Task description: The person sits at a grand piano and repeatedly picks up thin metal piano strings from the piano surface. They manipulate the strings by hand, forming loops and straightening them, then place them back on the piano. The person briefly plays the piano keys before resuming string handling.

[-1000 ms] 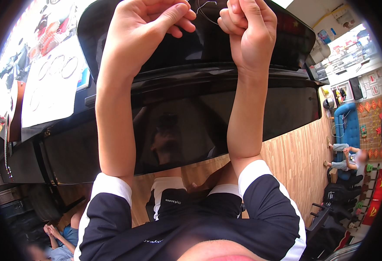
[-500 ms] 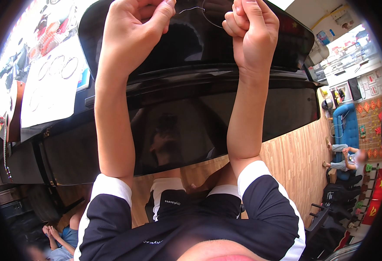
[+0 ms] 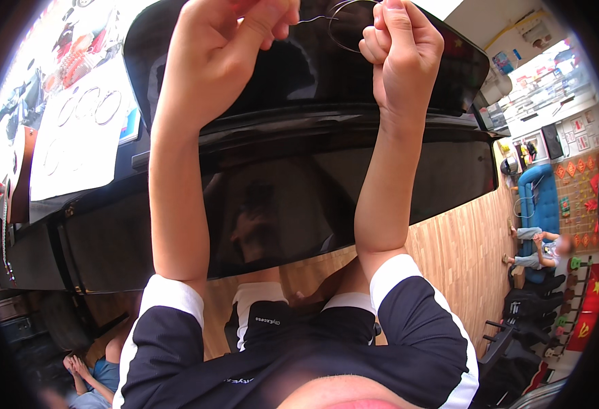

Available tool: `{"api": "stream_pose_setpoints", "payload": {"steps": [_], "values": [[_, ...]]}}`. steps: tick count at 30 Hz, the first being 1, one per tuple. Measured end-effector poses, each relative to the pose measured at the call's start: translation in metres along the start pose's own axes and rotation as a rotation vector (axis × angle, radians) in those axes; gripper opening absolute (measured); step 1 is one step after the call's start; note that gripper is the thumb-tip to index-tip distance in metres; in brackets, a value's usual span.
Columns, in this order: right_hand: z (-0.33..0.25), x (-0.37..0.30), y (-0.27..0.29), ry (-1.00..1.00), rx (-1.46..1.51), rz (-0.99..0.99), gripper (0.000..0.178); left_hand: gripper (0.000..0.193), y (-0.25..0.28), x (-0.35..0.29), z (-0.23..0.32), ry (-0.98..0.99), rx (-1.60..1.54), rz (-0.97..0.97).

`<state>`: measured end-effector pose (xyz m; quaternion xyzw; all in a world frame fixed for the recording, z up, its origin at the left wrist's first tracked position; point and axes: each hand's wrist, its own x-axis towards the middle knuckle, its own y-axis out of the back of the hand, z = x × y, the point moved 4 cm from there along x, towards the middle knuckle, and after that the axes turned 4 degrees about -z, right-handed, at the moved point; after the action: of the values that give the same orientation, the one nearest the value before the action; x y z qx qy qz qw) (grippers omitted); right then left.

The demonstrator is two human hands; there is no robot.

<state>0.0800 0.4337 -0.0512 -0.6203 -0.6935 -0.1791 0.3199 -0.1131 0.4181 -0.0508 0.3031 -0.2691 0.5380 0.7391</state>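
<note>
A thin, springy wire loop (image 3: 331, 34) spans the space between my hands near the top edge of the head view. My right hand (image 3: 405, 61) pinches one side of its ring with curled fingers. Toward my left hand (image 3: 231, 61) runs a loose, slightly wavy end, and the thumb and fingers there are pinched together on it. The upper parts of both hands are cut off by the frame. Beneath the wire lies a glossy black panel (image 3: 299, 129) that reflects the scene.
Several wire coils (image 3: 109, 105) lie on a white sheet (image 3: 74, 163) at the left, beside a brown wooden object (image 3: 21, 167). One person (image 3: 548, 249) sits by a blue sofa (image 3: 547, 201) at far right; another person's hands (image 3: 76, 368) show at lower left.
Both hands have shifted slightly right, the left one more, so they are a little closer together. More of the wire ring shows beside my right hand.
</note>
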Motion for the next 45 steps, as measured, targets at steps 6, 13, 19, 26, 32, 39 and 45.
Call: {"api": "stream_pose_setpoints", "payload": {"steps": [6,13,19,26,32,39,45], "values": [[0.009,0.0,0.006,-0.043,0.111,-0.006,0.033,0.017,-0.012,0.0,-0.002,-0.083,-0.046,-0.006],[0.004,0.0,0.009,-0.09,0.186,-0.035,0.033,0.002,-0.012,0.004,0.01,-0.2,0.508,0.042],[-0.003,-0.002,0.004,-0.092,0.048,-0.015,0.034,0.002,-0.016,0.004,0.015,-0.103,0.55,0.09],[-0.008,-0.006,-0.004,-0.142,0.22,-0.051,0.035,0.004,-0.019,0.001,0.002,-0.109,0.466,0.054],[-0.011,-0.006,-0.008,-0.085,0.086,-0.002,0.035,0.007,-0.023,0.0,0.008,-0.249,0.722,0.064],[-0.01,-0.006,-0.007,-0.164,0.381,-0.097,0.034,0.008,-0.013,0.005,0.005,-0.255,0.434,0.092],[0.003,-0.003,-0.005,-0.174,0.515,-0.196,0.033,0.011,-0.018,-0.001,-0.011,-0.089,0.063,0.05]]}}
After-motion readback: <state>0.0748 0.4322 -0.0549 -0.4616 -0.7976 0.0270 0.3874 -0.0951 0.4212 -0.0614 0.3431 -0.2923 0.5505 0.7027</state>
